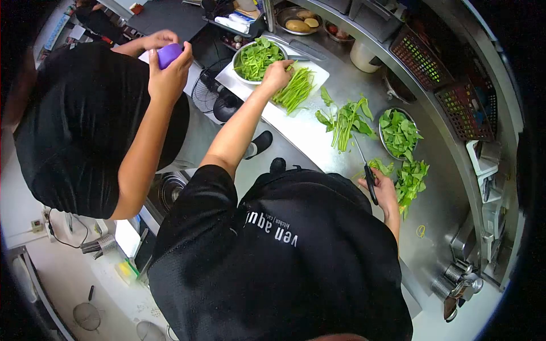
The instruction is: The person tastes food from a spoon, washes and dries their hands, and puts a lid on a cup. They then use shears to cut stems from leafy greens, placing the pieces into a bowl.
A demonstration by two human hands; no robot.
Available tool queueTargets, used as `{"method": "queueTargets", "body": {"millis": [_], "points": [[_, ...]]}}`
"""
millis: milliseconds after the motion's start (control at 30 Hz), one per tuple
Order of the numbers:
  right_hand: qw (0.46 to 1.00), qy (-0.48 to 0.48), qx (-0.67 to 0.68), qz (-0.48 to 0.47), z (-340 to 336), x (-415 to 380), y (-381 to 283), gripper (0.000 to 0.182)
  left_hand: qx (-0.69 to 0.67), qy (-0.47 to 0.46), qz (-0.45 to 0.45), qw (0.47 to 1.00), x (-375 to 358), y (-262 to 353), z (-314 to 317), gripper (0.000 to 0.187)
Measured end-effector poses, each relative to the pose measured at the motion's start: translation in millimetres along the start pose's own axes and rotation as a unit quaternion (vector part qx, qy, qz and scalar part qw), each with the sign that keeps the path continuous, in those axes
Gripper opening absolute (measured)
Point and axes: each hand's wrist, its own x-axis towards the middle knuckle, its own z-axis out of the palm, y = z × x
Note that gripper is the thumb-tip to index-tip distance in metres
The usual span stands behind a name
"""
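My left hand [277, 76] reaches over a white cutting board [322, 73], its curled fingers at the ends of a bundle of green stems [294, 91]; the fingertips are partly hidden. Beside it a metal bowl [241, 74] holds leafy greens [259, 58]. My right hand [384, 192] is closed around the black handle of a knife [371, 186], whose thin blade points toward leafy stalks [343, 126] on the steel counter. Close to that hand lie more leafy greens [412, 184]. A second bowl [383, 139] is filled with picked leaves [400, 133].
At the left, another person [85, 125] in black holds a purple object [169, 55]. Potatoes [298, 25] sit in a bowl at the back. Plastic baskets [418, 57] line the shelf above the counter's right side. A yellow rubber band [421, 231] lies on the steel.
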Motion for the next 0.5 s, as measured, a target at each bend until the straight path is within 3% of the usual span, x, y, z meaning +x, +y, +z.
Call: {"method": "queueTargets", "body": {"millis": [267,333,367,400,467,500], "points": [[0.999,-0.025,0.006,0.033,-3.3,-14.4,-21.1,0.054,0.040,-0.055,-0.002,0.998,21.9,-20.2,19.1,0.038],[0.999,-0.009,0.005,0.035,5.9,-14.0,-10.1,0.052,0.054,-0.051,-0.015,0.997,12.6,-2.2,15.1,0.034],[0.999,-0.007,0.032,0.007,14.0,-14.4,1.2,0.052,0.085,-0.044,0.033,0.995,15.7,-18.5,28.6,0.023],[0.998,0.015,0.056,-0.024,10.3,-9.8,11.0,0.052,0.069,-0.008,0.049,0.996,12.9,-25.9,39.3,0.024],[0.999,0.004,0.048,-0.024,3.1,-10.1,15.6,0.054,0.084,-0.034,0.065,0.994,12.9,-38.0,56.1,0.039],[0.999,0.018,0.031,0.009,-1.8,-17.1,8.5,0.045,0.069,-0.023,0.070,0.995,14.6,-56.2,71.3,0.042]]}}
